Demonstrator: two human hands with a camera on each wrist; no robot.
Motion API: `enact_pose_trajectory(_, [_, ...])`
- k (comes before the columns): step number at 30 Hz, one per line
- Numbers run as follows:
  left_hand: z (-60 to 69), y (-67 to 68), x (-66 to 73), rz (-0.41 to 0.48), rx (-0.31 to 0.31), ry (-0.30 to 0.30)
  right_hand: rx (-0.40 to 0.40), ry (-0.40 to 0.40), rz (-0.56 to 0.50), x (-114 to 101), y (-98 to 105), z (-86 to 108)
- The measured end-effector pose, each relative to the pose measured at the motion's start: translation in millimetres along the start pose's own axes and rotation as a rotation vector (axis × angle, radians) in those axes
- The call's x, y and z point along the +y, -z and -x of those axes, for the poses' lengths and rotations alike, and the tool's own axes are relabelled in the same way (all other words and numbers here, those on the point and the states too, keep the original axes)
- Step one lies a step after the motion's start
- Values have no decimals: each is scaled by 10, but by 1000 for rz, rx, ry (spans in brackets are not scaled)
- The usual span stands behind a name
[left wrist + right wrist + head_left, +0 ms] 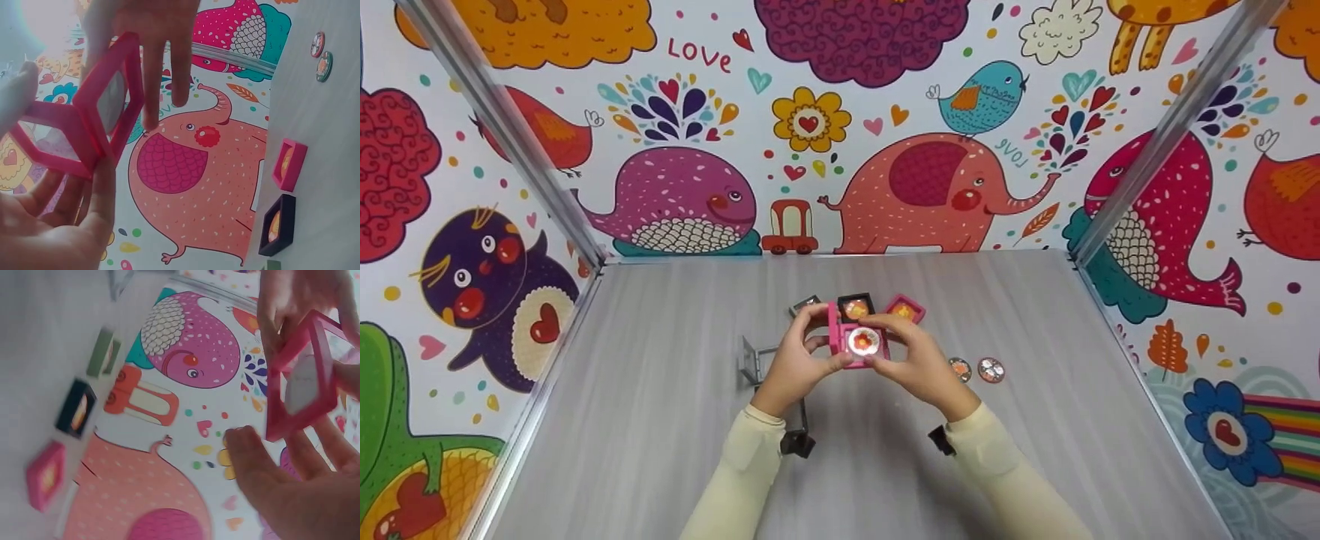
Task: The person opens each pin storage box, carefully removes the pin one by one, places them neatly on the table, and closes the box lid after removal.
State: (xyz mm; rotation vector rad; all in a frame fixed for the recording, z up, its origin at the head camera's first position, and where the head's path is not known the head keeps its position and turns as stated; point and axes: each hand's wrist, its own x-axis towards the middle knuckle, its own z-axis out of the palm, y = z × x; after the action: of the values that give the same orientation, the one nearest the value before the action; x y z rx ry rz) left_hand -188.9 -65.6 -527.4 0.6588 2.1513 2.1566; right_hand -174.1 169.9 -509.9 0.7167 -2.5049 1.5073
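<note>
My left hand (799, 360) grips a pink hinged display case (834, 330) by its left side. The case is spread open like a book, with clear film in its square frames. A round badge (864, 341) with a red and orange centre lies against the lower leaf. My right hand (915, 360) holds the case's right side, thumb at the near edge and forefinger at the far edge. In the left wrist view, two fingers (181, 73) of the right hand extend past the case. The right wrist view shows one finger (250, 453) apart from it.
Behind the hands stand a black case (856, 306), another pink case (905, 309) and a small grey-green case (804, 304). Two round badges (991, 370) lie on the table to the right. Left of my left hand is a grey square-framed object (748, 361). Patterned walls enclose the table.
</note>
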Motion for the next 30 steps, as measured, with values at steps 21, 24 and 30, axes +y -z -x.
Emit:
enact_pose_trajectory(21, [269,1090,192,-170,118,102,106,135,283,130,458,52])
enact_pose_trajectory(24, [347,1509,88,-241,171,135,71,69,317,272,552,100])
enact_pose_trajectory(30, [522,2101,-231,-382,203,262,6,-25,376,529,667,160])
